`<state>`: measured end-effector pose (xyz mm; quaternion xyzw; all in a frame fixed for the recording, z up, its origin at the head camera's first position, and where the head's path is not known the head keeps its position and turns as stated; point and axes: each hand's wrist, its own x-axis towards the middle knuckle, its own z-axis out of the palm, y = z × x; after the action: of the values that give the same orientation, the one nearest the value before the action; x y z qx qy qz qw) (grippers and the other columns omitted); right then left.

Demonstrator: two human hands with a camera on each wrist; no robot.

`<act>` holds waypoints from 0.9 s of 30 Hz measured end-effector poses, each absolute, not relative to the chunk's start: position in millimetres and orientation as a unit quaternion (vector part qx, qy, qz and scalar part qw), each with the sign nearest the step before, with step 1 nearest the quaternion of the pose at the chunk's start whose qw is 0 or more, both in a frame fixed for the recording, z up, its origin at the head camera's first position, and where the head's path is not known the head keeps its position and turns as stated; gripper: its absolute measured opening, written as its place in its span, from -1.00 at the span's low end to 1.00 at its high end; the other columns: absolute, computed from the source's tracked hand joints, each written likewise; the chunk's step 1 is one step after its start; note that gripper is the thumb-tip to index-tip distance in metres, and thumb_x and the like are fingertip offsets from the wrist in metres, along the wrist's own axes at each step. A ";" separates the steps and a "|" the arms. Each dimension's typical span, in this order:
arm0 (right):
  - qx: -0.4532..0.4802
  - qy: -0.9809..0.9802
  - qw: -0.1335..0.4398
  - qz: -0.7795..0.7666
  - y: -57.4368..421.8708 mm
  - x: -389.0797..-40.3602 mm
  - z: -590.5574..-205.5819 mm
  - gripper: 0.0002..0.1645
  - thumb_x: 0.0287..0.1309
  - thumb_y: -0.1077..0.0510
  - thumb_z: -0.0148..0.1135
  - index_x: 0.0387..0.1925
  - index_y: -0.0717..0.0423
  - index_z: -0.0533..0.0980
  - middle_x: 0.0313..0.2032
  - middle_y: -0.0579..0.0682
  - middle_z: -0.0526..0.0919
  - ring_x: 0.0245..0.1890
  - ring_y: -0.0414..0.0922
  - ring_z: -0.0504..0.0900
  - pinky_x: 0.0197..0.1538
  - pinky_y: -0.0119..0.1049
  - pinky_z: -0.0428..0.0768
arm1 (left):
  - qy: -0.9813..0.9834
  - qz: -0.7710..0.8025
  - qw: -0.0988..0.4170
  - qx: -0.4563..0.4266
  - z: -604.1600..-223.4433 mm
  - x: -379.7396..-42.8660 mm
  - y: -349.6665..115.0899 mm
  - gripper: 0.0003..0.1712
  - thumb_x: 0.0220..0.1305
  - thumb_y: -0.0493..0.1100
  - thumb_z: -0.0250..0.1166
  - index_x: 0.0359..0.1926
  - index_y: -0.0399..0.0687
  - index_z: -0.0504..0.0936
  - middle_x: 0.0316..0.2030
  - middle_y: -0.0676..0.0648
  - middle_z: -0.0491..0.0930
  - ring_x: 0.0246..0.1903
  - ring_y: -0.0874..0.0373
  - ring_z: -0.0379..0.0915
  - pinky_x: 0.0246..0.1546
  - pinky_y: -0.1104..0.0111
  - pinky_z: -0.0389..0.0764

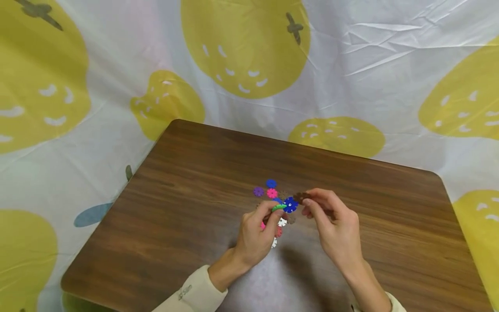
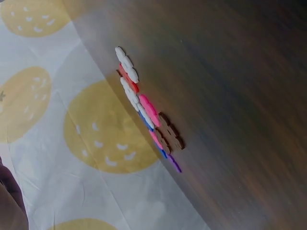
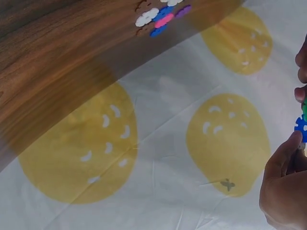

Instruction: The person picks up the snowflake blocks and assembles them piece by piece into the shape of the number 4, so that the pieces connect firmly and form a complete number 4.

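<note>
In the head view, the left hand (image 1: 255,234) is pinching a green disc (image 1: 279,207) between thumb and fingers, and a notched dark blue disc (image 1: 290,204) is sitting against its right end. The right hand (image 1: 339,229) is pinching a brown disc (image 1: 301,198) close beside the blue one; whether those two are touching is hard to tell. Beneath and beyond, a purple disc (image 1: 258,191), a pink disc (image 1: 271,193), a white disc (image 1: 282,222) and others are lying on the wooden table (image 1: 195,173). A fruit-patterned cloth (image 1: 331,43) is hanging behind.

In the left wrist view, the loose discs are lying in a strip near the table's edge; a sliver of a hand is showing at the left border, its grip impossible to tell.

In the right wrist view, hands are meeting around the green and blue discs at the right border, while loose discs are resting on the table above.
</note>
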<state>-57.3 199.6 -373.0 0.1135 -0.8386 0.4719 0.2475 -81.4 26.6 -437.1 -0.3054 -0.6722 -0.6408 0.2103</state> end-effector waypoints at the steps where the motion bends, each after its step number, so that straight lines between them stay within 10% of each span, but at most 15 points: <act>1: 0.113 -0.838 0.247 0.473 199.7 -56.8 -373.3 -0.80 0.28 0.42 0.30 -0.09 0.22 0.65 -0.41 0.01 0.77 -0.44 -0.34 0.71 -0.36 -0.57 0.66 | -0.673 -0.641 0.210 -0.305 -437.1 -81.0 27.0 -0.88 0.41 -0.47 0.19 -0.14 -0.23 0.56 -0.43 -0.17 0.75 -0.70 0.32 0.48 -0.67 0.66 0.49; 27: 0.129 -0.824 0.202 0.513 201.3 -59.8 -375.8 -0.80 0.26 0.44 0.31 -0.10 0.25 0.68 -0.41 0.10 0.79 -0.45 -0.30 0.74 -0.39 -0.47 0.71 | -0.653 -0.679 0.165 -0.293 -440.8 -85.7 27.4 -0.91 0.45 -0.46 0.15 -0.19 -0.27 0.55 -0.51 -0.22 0.71 -0.74 0.20 0.46 -0.70 0.50 0.56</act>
<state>-59.8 201.3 -375.8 0.1286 -0.8241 0.5133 0.2019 -85.7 27.4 -440.8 -0.2929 -0.6527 -0.6790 0.1646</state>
